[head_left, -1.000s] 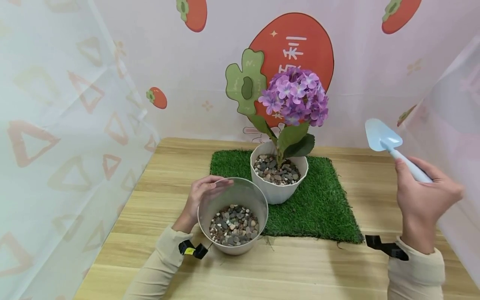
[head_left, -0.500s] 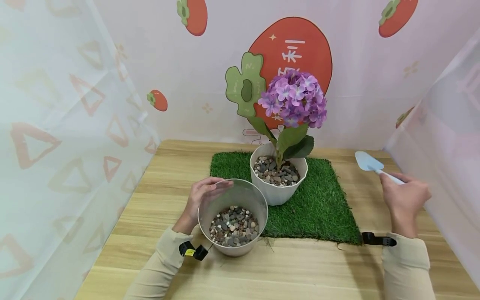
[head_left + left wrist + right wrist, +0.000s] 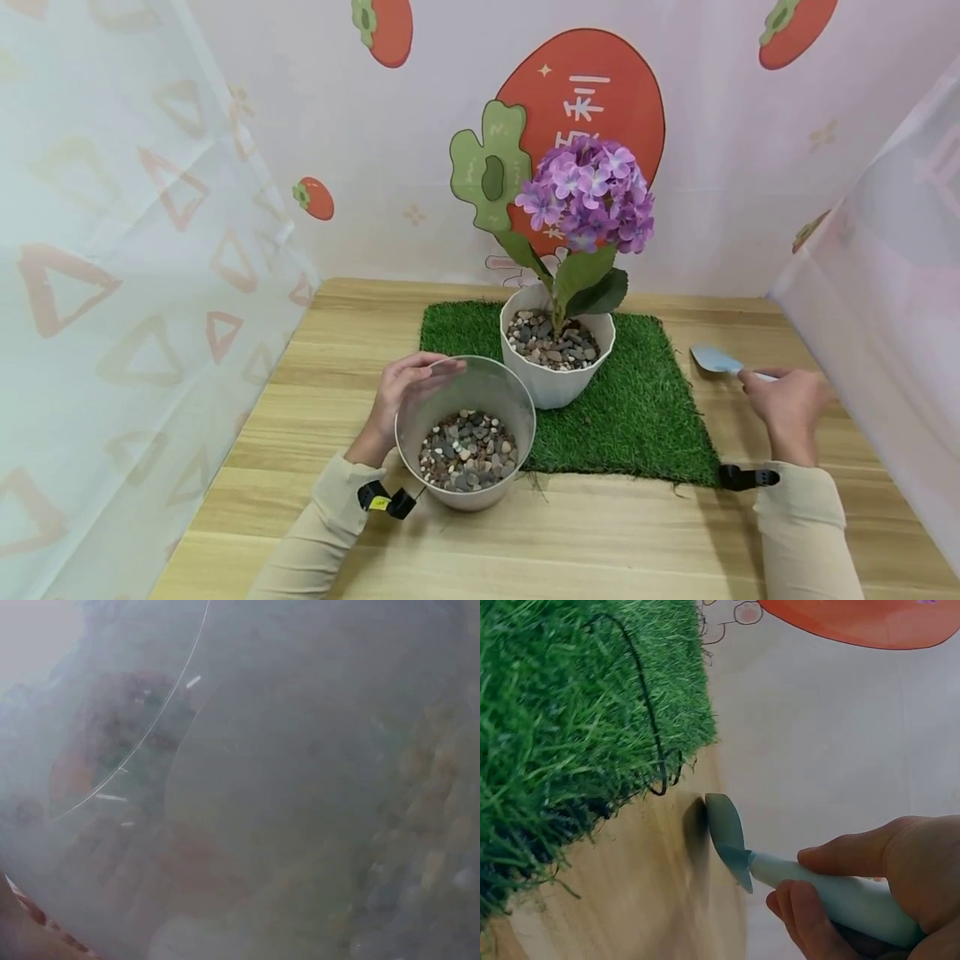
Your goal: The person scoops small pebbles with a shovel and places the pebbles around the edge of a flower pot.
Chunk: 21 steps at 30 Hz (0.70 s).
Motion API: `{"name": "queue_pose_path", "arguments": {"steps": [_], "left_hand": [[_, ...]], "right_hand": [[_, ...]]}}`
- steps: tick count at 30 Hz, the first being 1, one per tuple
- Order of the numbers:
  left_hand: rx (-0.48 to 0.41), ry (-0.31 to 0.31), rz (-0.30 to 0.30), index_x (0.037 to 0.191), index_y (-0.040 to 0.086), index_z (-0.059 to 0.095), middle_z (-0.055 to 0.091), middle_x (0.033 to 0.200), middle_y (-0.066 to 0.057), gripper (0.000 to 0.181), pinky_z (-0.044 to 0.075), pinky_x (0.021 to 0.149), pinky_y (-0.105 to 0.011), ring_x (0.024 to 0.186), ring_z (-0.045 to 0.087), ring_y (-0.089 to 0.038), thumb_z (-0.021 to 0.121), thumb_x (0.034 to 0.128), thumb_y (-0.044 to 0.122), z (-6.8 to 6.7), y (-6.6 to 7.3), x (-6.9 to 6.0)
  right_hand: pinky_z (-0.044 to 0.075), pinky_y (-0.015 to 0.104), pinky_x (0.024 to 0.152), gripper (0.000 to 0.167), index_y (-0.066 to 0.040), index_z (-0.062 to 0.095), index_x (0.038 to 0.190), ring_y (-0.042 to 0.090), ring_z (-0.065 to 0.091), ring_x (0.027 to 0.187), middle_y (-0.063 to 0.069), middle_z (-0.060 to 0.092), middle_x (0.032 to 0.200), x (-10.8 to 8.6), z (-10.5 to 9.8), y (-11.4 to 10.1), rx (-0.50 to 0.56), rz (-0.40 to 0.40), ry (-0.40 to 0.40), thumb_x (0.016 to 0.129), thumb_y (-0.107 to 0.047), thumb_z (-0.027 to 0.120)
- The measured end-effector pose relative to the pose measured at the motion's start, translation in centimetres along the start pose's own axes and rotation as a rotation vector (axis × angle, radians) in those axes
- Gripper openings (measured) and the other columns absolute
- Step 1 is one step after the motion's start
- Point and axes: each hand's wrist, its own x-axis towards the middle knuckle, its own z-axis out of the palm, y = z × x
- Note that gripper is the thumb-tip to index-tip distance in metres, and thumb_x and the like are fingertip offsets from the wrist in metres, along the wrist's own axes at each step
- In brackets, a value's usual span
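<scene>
My left hand [image 3: 393, 396] rests its fingers against the far left side of a translucent bucket [image 3: 522, 417]. Pebbles [image 3: 472, 454] lie in its bottom. The left wrist view is hazy, filled by the bucket wall [image 3: 262, 772]. My right hand [image 3: 787, 404] grips the handle of a light blue garden trowel [image 3: 717, 360], low over the wood right of the grass mat. In the right wrist view the trowel blade [image 3: 727, 832] stands edge-on above its shadow, with thumb and fingers around the handle. Whether it touches the wood, I cannot tell.
A white flowerpot [image 3: 555, 390] with a purple hydrangea [image 3: 588, 196] and pebbles stands on the green grass mat [image 3: 637, 433]. Beneath lies the wooden table [image 3: 600, 533]. Printed cloth walls [image 3: 405, 125] enclose the back and both sides.
My right hand has lowered the trowel from the air at the right to near the table, moving slightly left. The left hand and bucket have stayed in place.
</scene>
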Motion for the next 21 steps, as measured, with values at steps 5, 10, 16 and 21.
{"name": "queue_pose_path", "arguments": {"steps": [5, 10, 16, 21], "left_hand": [[-0.004, 0.000, 0.005, 0.122, 0.003, 0.071, 0.080, 0.122, -0.006, 0.037, 0.055, 0.114, -0.034, 0.119, 0.075, -0.020, 0.038, 0.1052, 0.003, 0.0, 0.0, 0.0], [-0.012, 0.002, -0.005, 0.122, 0.005, 0.071, 0.080, 0.121, -0.005, 0.037, 0.055, 0.114, -0.034, 0.119, 0.075, -0.019, 0.038, 0.1049, 0.003, 0.1, 0.0, 0.0], [-0.018, -0.001, -0.004, 0.121, 0.006, 0.072, 0.080, 0.121, -0.005, 0.038, 0.056, 0.114, -0.034, 0.119, 0.075, -0.020, 0.038, 0.1045, 0.002, 0.2, 0.1, 0.1], [-0.016, -0.002, -0.003, 0.121, 0.006, 0.072, 0.080, 0.121, -0.005, 0.037, 0.056, 0.113, -0.034, 0.119, 0.075, -0.020, 0.039, 0.1046, 0.002, 0.2, 0.2, 0.1]], "right_hand": [[0.052, 0.060, 0.095, 0.041, 0.005, 0.078, 0.110, 0.052, 0.065, 0.111, 0.027, 0.078, 0.106, -0.7, 0.5, 0.6, -0.113, -0.118, 0.008, 0.097, -0.032, 0.069], [0.049, 0.042, 0.061, 0.037, 0.007, 0.081, 0.095, 0.038, 0.067, 0.071, 0.026, 0.079, 0.087, -1.4, 0.9, 1.2, -0.161, -0.241, -0.008, 0.095, -0.030, 0.075], [0.040, 0.031, 0.045, 0.035, 0.008, 0.080, 0.094, 0.022, 0.053, 0.056, 0.023, 0.077, 0.080, -2.0, 1.2, 2.0, -0.170, -0.264, -0.063, 0.095, -0.026, 0.075], [0.041, 0.033, 0.048, 0.032, 0.005, 0.080, 0.095, 0.024, 0.057, 0.062, 0.022, 0.076, 0.083, -2.0, 1.2, 2.4, -0.225, -0.216, -0.127, 0.094, -0.027, 0.076]]}}
